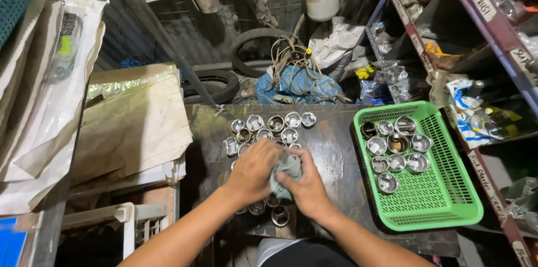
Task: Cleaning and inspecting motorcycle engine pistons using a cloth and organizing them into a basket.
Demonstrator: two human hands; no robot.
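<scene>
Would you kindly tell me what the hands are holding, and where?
Both the left hand and right hand clasp a grey-green cloth bunched between them; anything wrapped inside is hidden.

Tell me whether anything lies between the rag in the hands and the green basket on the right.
Nothing visible does. The grey rag sits between the left hand and right hand; only bare dark tabletop separates it from the green basket. The loose metal cups lie behind the hands, off that line.
</scene>
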